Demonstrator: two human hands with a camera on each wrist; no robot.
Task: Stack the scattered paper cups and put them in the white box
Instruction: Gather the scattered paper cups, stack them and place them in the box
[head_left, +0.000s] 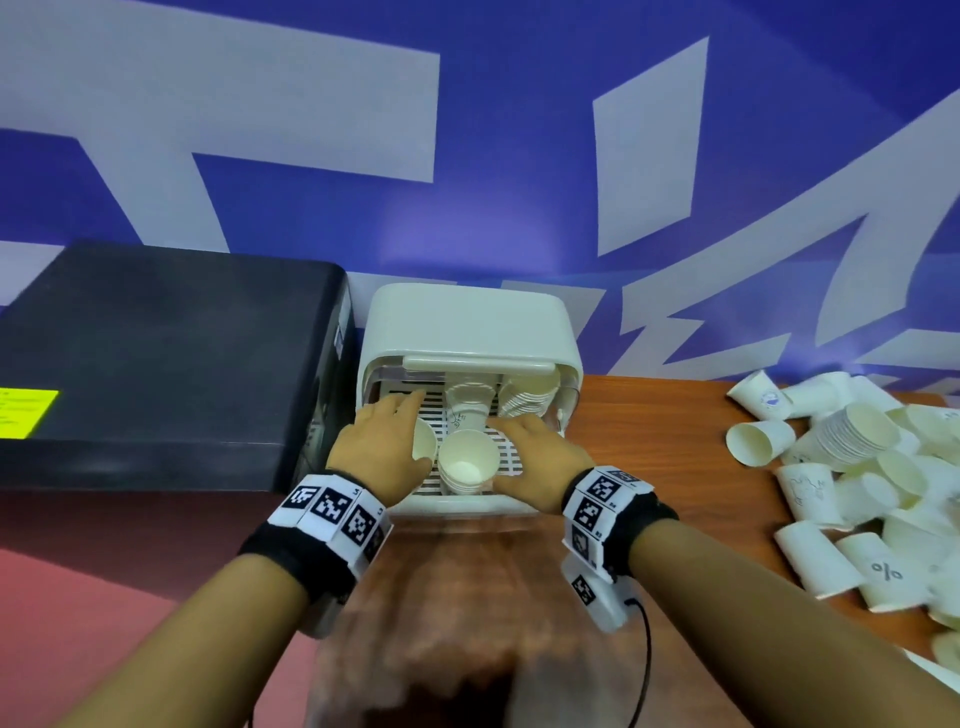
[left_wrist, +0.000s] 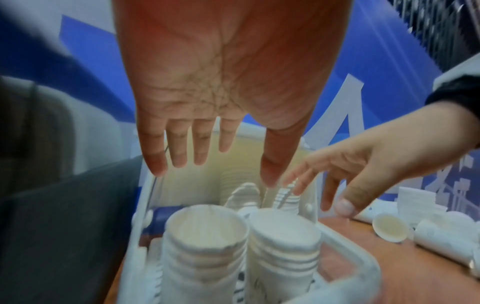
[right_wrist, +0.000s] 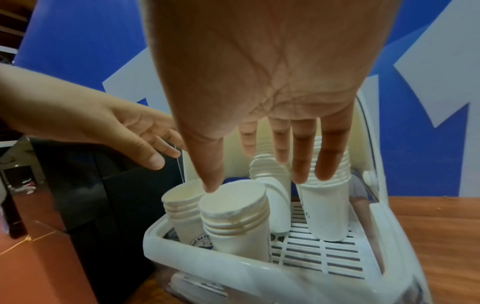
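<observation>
The white box (head_left: 467, 322) stands on the wooden table with its front open. Several stacks of paper cups stand upright on its slatted floor: a front stack (head_left: 467, 465), one to its left (head_left: 425, 441), and others further back (head_left: 530, 397). My left hand (head_left: 400, 421) hovers over the left stack (left_wrist: 205, 232) with straight fingers and holds nothing. My right hand (head_left: 514, 431) is beside the front stack (right_wrist: 233, 205), fingers straight, with its thumb tip at that stack's rim. A taller stack (right_wrist: 324, 205) stands behind the right fingers.
A heap of loose paper cups (head_left: 857, 467) lies on the table (head_left: 649, 441) to the right. A large black case (head_left: 156, 364) stands close against the box's left side. A blue and white wall rises behind.
</observation>
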